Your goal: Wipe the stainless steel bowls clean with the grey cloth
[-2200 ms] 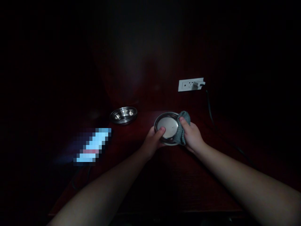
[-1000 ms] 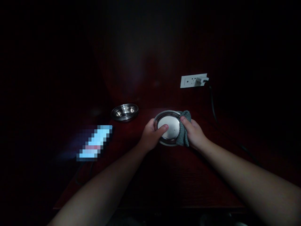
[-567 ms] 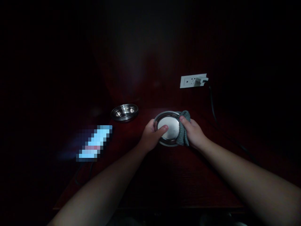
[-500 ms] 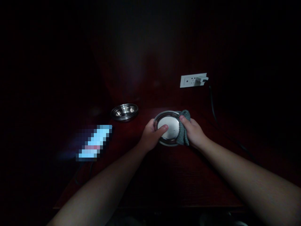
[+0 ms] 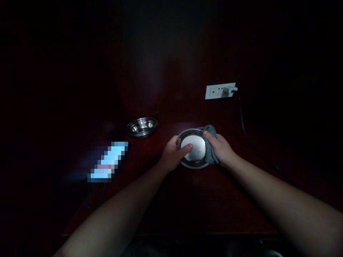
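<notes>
A round, shiny metal dish [image 5: 197, 150] is held up over the dark red table, its inner face turned toward me. My left hand [image 5: 174, 153] is closed on its left side, thumb lying across the flat bottom and the other fingers hidden behind. On the right edge, my right hand [image 5: 219, 147] pinches a grey-green cloth [image 5: 210, 151] folded over the rim, thumb in front. The fingers behind the cloth are out of sight. Farther back on the left sits a small stack of similar metal dishes [image 5: 142, 127].
A lit phone-like screen [image 5: 108, 160], blurred into blocks, stands at the left with a cable below it. On the back wall is a white socket plate [image 5: 220, 91] with a plug, whose dark cord [image 5: 242, 117] runs down to the right. The table's front edge [image 5: 203, 234] lies near me.
The dish has shifted slightly right and toward me, tilting a little. The cloth on its right rim has moved slightly with my right hand.
</notes>
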A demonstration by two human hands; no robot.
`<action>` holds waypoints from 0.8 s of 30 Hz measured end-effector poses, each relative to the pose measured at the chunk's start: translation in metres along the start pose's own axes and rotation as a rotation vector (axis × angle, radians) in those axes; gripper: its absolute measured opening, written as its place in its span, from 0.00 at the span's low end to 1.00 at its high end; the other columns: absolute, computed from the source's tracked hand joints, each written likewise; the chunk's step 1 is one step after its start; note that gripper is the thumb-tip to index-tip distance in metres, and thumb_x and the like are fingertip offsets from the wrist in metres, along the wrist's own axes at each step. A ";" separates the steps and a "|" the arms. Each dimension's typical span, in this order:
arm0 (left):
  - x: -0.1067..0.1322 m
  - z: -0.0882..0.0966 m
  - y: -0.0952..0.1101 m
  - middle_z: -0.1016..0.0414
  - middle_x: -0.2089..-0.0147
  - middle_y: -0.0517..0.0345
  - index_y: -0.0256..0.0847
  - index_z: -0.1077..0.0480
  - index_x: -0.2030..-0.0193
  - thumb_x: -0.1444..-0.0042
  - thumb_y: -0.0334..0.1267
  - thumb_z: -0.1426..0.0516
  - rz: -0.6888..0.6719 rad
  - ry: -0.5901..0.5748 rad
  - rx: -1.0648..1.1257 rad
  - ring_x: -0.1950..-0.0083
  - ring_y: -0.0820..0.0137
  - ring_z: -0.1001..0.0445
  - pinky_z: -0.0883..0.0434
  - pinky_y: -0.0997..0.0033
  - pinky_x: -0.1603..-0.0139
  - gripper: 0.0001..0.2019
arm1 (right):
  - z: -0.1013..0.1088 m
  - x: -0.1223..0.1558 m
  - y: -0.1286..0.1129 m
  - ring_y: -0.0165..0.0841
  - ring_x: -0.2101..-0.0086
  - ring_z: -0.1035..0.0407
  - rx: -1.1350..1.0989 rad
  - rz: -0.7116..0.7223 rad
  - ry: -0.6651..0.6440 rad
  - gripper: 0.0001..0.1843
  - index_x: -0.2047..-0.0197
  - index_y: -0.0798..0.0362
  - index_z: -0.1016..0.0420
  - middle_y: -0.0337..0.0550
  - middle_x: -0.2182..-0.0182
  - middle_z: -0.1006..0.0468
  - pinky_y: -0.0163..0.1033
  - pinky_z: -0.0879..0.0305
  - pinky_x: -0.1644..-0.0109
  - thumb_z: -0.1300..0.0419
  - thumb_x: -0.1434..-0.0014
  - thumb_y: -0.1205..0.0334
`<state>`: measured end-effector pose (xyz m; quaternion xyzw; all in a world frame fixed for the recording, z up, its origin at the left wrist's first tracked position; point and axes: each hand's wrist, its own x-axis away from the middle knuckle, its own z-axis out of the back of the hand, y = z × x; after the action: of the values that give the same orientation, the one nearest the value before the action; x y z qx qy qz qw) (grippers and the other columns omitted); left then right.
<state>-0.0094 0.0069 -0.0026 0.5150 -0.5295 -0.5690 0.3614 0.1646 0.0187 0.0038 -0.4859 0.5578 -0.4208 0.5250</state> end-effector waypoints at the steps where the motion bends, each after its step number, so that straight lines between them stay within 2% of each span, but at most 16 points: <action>1: 0.000 0.000 0.000 0.25 0.54 0.47 0.36 0.33 0.53 0.54 0.44 0.35 0.003 -0.010 0.002 0.56 0.64 0.26 0.30 0.63 0.55 0.23 | 0.000 0.000 -0.001 0.35 0.75 0.28 -0.010 -0.005 -0.006 0.25 0.71 0.55 0.23 0.43 0.76 0.20 0.38 0.32 0.70 0.36 0.53 0.38; 8: -0.001 0.002 0.001 0.25 0.54 0.49 0.37 0.34 0.53 0.53 0.43 0.36 -0.025 -0.079 0.016 0.55 0.64 0.27 0.30 0.64 0.55 0.22 | -0.003 0.005 -0.006 0.36 0.74 0.27 -0.117 -0.041 -0.057 0.26 0.67 0.55 0.23 0.43 0.76 0.21 0.40 0.31 0.69 0.35 0.55 0.39; 11: 0.000 -0.001 0.000 0.26 0.52 0.49 0.37 0.35 0.52 0.53 0.43 0.35 -0.046 -0.072 0.044 0.52 0.63 0.28 0.30 0.64 0.53 0.24 | -0.004 0.006 -0.006 0.36 0.73 0.27 -0.123 0.005 -0.026 0.25 0.67 0.54 0.24 0.43 0.75 0.21 0.40 0.31 0.68 0.34 0.55 0.40; 14: 0.004 -0.007 -0.004 0.28 0.48 0.47 0.40 0.37 0.50 0.52 0.44 0.36 0.040 -0.025 0.191 0.49 0.62 0.28 0.29 0.61 0.51 0.24 | -0.005 0.005 -0.006 0.36 0.71 0.27 -0.120 0.076 0.069 0.24 0.66 0.53 0.25 0.43 0.73 0.20 0.40 0.31 0.67 0.34 0.54 0.40; 16: 0.006 -0.010 -0.007 0.30 0.46 0.46 0.40 0.37 0.51 0.48 0.48 0.39 0.166 -0.030 0.352 0.51 0.61 0.26 0.28 0.58 0.52 0.21 | -0.005 0.003 -0.005 0.37 0.70 0.26 -0.127 0.108 0.153 0.24 0.65 0.54 0.26 0.44 0.72 0.20 0.41 0.30 0.66 0.36 0.53 0.40; 18: 0.009 -0.013 -0.009 0.29 0.47 0.47 0.41 0.36 0.52 0.47 0.48 0.40 0.233 -0.065 0.429 0.53 0.63 0.25 0.27 0.59 0.52 0.20 | -0.005 0.000 -0.004 0.38 0.68 0.26 -0.133 0.135 0.206 0.25 0.63 0.54 0.26 0.44 0.71 0.20 0.42 0.30 0.64 0.38 0.51 0.39; 21: 0.009 -0.014 -0.012 0.29 0.46 0.48 0.42 0.37 0.49 0.47 0.45 0.40 0.213 -0.097 0.424 0.53 0.64 0.24 0.28 0.59 0.50 0.21 | -0.003 -0.002 0.000 0.39 0.66 0.25 -0.140 0.140 0.191 0.27 0.60 0.54 0.25 0.45 0.70 0.20 0.43 0.29 0.62 0.39 0.50 0.38; 24: 0.005 -0.014 -0.014 0.29 0.45 0.45 0.42 0.39 0.45 0.47 0.46 0.39 0.189 -0.077 0.367 0.53 0.62 0.24 0.26 0.57 0.53 0.24 | -0.003 -0.002 0.004 0.39 0.66 0.25 -0.146 0.124 0.151 0.27 0.59 0.55 0.25 0.45 0.69 0.20 0.44 0.29 0.60 0.38 0.50 0.39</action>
<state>0.0049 0.0019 -0.0161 0.4981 -0.6838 -0.4456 0.2928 0.1616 0.0209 0.0005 -0.4543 0.6539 -0.3813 0.4698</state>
